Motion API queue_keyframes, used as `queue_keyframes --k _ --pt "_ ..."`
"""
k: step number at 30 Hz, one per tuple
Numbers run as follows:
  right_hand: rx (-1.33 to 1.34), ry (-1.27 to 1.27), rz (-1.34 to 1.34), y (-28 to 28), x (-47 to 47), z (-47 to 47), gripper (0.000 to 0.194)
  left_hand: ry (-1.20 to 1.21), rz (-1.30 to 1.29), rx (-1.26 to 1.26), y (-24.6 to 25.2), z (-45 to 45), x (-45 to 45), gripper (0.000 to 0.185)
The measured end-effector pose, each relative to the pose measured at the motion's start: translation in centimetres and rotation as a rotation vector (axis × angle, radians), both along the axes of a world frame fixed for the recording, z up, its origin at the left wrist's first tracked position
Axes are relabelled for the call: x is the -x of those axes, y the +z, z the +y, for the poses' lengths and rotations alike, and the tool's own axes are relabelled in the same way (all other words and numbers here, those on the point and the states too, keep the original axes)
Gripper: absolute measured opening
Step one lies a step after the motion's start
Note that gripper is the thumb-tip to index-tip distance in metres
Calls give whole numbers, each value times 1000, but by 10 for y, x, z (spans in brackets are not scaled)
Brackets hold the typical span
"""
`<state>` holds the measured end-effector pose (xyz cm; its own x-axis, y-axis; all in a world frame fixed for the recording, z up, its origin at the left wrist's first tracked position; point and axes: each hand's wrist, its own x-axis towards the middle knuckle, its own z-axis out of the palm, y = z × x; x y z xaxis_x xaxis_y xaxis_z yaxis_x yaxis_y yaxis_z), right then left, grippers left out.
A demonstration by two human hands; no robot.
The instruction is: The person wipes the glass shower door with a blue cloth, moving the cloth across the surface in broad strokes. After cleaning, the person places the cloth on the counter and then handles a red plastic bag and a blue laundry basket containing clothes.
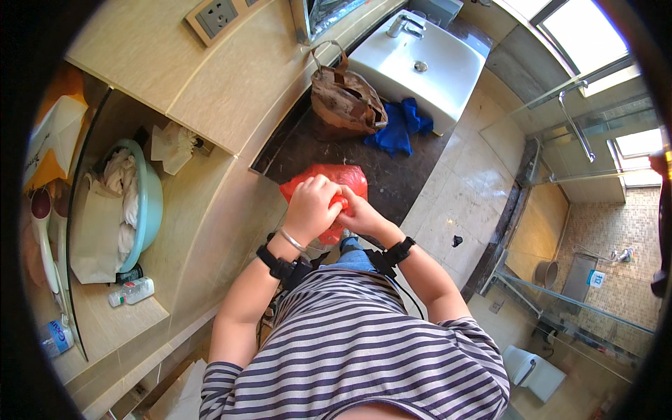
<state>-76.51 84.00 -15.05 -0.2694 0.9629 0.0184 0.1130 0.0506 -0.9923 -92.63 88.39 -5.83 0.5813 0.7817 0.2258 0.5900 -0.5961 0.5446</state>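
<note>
A red plastic bag [349,177] hangs at the near end of the dark stone counter [336,149]. Both hands grip its bunched top, and a small twist of red plastic pokes out between them. My left hand [314,202] is curled over the gathered plastic from the left. From the right, my right hand [362,214] pinches the same bunch between thumb and fingers. What the bag contains cannot be seen. Past the bag, a crumpled brown bag with handles [344,100] stands on the counter, and a blue cloth [401,128] lies against it.
A white washbasin [446,52] with a chrome faucet [404,25] sits at the counter's far end. In the left wall niche are a light-blue basin [152,194] of white cloth and a plastic bottle [131,292]. Glass shower panels [572,302] and a toilet [533,373] stand at right.
</note>
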Motion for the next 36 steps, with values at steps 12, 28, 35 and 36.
queue_keyframes --k 12,28,35,36 --pt "-52 -207 -12 -7 -15 32 27 76 -244 812 -92 11 4 41" --pt "-344 68 -643 -7 -53 55 32 185 -204 1053 -126 25 -1 41" --pt "-675 227 -661 -25 -47 59 39 430 -342 1257 -119 34 2 51" --pt "-741 208 -652 -25 -47 59 40 435 -409 1283 -120 34 1 48"
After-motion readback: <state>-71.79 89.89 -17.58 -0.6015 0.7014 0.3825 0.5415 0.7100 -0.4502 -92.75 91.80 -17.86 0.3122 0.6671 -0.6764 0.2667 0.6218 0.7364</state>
